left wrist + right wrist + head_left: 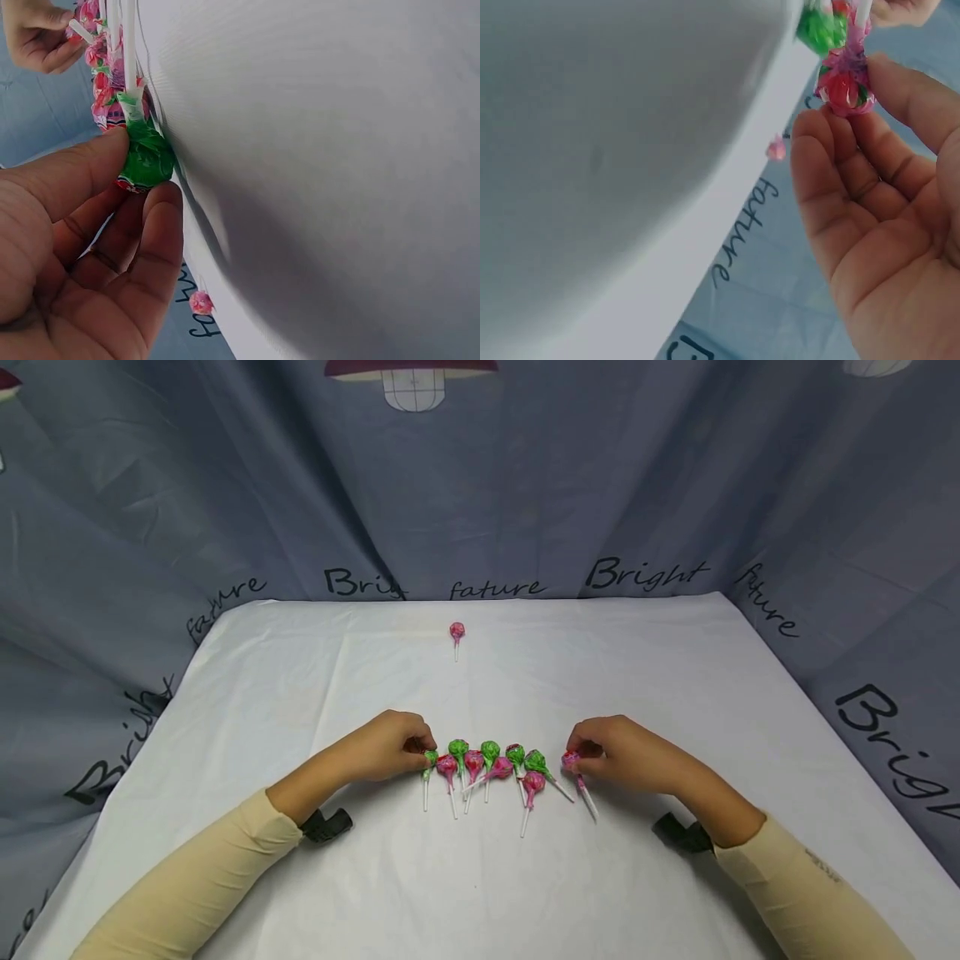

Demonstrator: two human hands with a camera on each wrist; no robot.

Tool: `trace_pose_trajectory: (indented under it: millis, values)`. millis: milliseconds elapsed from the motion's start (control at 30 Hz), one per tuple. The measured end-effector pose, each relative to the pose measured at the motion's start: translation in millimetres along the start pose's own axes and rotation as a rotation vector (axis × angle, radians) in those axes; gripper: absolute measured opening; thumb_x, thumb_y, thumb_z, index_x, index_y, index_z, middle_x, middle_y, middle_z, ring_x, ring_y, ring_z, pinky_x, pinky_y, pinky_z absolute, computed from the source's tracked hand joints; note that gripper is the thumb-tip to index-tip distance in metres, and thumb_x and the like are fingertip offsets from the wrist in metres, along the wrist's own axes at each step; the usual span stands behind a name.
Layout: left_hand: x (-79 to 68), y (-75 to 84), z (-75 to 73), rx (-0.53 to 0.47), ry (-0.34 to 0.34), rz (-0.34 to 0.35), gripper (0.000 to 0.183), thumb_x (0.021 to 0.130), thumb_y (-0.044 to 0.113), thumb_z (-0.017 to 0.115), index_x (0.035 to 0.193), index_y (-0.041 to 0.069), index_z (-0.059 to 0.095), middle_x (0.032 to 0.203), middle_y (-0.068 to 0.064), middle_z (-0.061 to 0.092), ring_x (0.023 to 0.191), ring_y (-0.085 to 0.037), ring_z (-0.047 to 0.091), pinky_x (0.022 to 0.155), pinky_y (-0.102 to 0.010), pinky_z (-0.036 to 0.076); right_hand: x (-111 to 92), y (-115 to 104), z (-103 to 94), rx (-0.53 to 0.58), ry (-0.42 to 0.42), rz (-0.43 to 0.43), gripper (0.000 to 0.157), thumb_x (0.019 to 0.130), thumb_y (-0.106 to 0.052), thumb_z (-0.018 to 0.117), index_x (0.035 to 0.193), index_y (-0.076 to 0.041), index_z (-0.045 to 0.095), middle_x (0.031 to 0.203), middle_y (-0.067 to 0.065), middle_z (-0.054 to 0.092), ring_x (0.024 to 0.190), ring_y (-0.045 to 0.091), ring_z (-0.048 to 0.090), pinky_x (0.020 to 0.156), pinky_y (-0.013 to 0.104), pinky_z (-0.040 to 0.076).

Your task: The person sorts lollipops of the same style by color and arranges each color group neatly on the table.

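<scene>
A row of several green and pink lollipops lies on the white table between my hands. My left hand pinches the head of the leftmost green lollipop, seen close in the left wrist view as the green lollipop between thumb and forefinger. My right hand pinches the rightmost pink lollipop; the right wrist view shows that pink lollipop held by thumb and fingertips. Both sticks point toward me.
A single pink lollipop lies alone near the far edge of the table. A grey printed curtain hangs behind and at both sides. Black wrist mounts sit under both sleeves.
</scene>
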State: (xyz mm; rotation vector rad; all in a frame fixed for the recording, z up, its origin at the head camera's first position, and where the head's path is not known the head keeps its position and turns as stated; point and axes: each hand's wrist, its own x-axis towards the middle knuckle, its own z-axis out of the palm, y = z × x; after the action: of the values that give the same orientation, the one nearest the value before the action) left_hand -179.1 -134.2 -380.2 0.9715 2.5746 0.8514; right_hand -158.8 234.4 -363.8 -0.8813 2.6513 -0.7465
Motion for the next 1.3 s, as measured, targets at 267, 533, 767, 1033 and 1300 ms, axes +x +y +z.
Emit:
trace_pose_trajectory:
  millis: [267, 533, 767, 1033, 1300]
  values:
    - [-0.7, 1.4, -1.6, -0.015, 0.005, -0.024, 0.007, 0.086, 0.005, 0.076, 0.091, 0.009, 0.073, 0.086, 0.006, 0.063, 0.077, -0.008, 0.056, 0.071, -0.027, 0.049, 30, 1, -20.8, 0.014, 0.046, -0.024, 0.010, 0.088, -0.012, 0.076, 0.095, -0.014, 0.069, 0.085, -0.010, 0.066, 0.079, 0.012, 0.060, 0.073, 0.032, 0.052]
    - [2.0, 1.8, -0.1, -0.006, -0.006, -0.043, 0.007, 0.086, 0.006, 0.076, 0.089, 0.011, 0.073, 0.084, 0.008, 0.062, 0.075, -0.006, 0.056, 0.069, -0.026, 0.049, 84, 11, -33.6, 0.041, 0.048, 0.024, 0.008, 0.091, -0.016, 0.075, 0.096, -0.012, 0.069, 0.085, -0.003, 0.067, 0.077, 0.017, 0.057, 0.070, 0.035, 0.049]
    - [2.3, 1.5, 1.5, -0.008, 0.001, -0.037, 0.007, 0.086, 0.007, 0.077, 0.089, 0.011, 0.073, 0.084, 0.007, 0.062, 0.074, -0.006, 0.055, 0.068, -0.025, 0.048, 141, 25, -35.2, 0.027, 0.051, 0.101, 0.016, 0.092, -0.025, 0.074, 0.097, -0.011, 0.068, 0.082, 0.001, 0.064, 0.077, 0.020, 0.052, 0.069, 0.034, 0.044]
    - [2.5, 3.0, 0.6, -0.012, 0.006, -0.048, 0.007, 0.086, 0.007, 0.077, 0.089, 0.011, 0.073, 0.085, 0.007, 0.063, 0.075, -0.006, 0.055, 0.069, -0.025, 0.048, 194, 28, -39.0, 0.031, 0.079, 0.139, 0.019, 0.093, -0.026, 0.072, 0.099, -0.009, 0.067, 0.088, 0.006, 0.064, 0.084, 0.023, 0.052, 0.075, 0.036, 0.043]
    - [2.9, 2.7, 1.5, -0.009, 0.000, -0.051, 0.007, 0.085, 0.007, 0.078, 0.089, 0.010, 0.073, 0.084, 0.008, 0.063, 0.074, -0.006, 0.055, 0.068, -0.025, 0.049, 231, 30, -36.7, 0.075, 0.104, 0.180, 0.022, 0.093, -0.029, 0.072, 0.102, -0.009, 0.066, 0.094, 0.006, 0.062, 0.089, 0.022, 0.051, 0.076, 0.034, 0.043]
